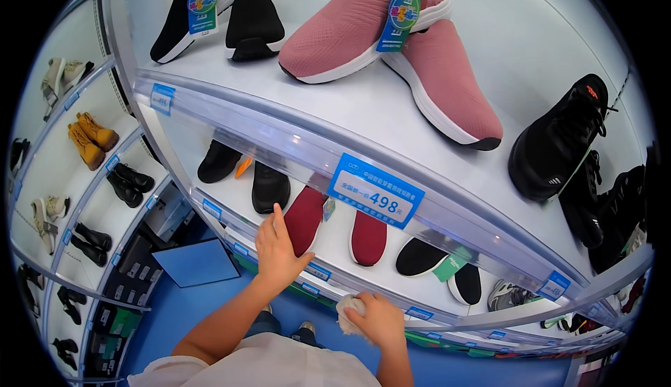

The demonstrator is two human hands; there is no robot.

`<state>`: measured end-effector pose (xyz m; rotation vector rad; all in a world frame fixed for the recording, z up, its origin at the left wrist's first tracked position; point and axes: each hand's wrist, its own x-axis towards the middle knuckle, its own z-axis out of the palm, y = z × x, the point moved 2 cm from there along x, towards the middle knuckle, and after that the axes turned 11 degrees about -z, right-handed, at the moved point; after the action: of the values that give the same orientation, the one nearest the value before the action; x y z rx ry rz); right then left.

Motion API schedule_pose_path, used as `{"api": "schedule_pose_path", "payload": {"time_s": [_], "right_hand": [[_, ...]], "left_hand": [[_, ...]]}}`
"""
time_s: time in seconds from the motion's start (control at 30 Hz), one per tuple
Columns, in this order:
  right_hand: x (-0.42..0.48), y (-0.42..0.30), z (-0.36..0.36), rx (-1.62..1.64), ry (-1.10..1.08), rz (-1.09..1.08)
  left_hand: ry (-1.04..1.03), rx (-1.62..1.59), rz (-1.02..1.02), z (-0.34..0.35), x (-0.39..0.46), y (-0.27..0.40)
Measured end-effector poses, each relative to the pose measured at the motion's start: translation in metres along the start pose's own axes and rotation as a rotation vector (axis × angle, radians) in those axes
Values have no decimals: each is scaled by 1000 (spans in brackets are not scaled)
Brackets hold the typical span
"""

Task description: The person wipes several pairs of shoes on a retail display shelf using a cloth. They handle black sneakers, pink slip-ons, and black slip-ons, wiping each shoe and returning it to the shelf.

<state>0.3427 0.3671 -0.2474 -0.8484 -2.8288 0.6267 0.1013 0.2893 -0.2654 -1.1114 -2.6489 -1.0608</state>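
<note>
My left hand (pixel 276 249) reaches toward the lower shelf with its thumb spread and nothing in it. Its fingertips lie in front of a black shoe (pixel 269 187) and the left dark red slip-on shoe (pixel 300 219); whether they touch cannot be told. The other dark red shoe (pixel 368 240) stands to the right, partly behind a blue price tag (pixel 376 190). Lower down, my right hand (pixel 378 318) is closed around a crumpled pale cloth (pixel 350 314), near the shelf's front edge. Pink knit slip-on shoes (pixel 346 30) with a hang tag (pixel 400 20) rest on the upper shelf.
Black lace-up shoes (pixel 555 135) stand right on the upper shelf, black slip-ons (pixel 255 22) at its left. A clear price rail (pixel 251 119) runs along its front. Shelves at left hold yellow boots (pixel 88 138). A floor mirror (pixel 196 262) stands on the blue floor (pixel 157 329).
</note>
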Motion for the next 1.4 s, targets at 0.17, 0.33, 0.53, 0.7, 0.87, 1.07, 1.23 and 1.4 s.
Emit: {"api": "schedule_pose_path", "payload": {"time_s": [0.17, 0.33, 0.53, 0.7, 0.87, 1.07, 1.23, 1.4], "right_hand": [[11, -11, 2, -50, 18, 6], [15, -16, 5, -76, 124, 107], [23, -18, -3, -138, 124, 232], [-14, 16, -7, -162, 202, 362], [-52, 51, -42, -201, 579, 623], [-38, 101, -22, -291, 811, 454], [-20, 108, -10, -463, 695, 586], [-4, 30, -9, -301, 939, 162]], "left_hand": [[-224, 61, -185, 11, 15, 2], [-242, 33, -160, 16, 20, -4], [-298, -158, -197, 6, 29, -5], [-294, -426, -207, -7, 28, -12], [-303, -448, -207, -9, 28, -13], [-337, -536, -107, -15, 29, 4], [-323, -533, -69, -14, 31, -4], [-252, -634, -76, -18, 32, -20]]}}
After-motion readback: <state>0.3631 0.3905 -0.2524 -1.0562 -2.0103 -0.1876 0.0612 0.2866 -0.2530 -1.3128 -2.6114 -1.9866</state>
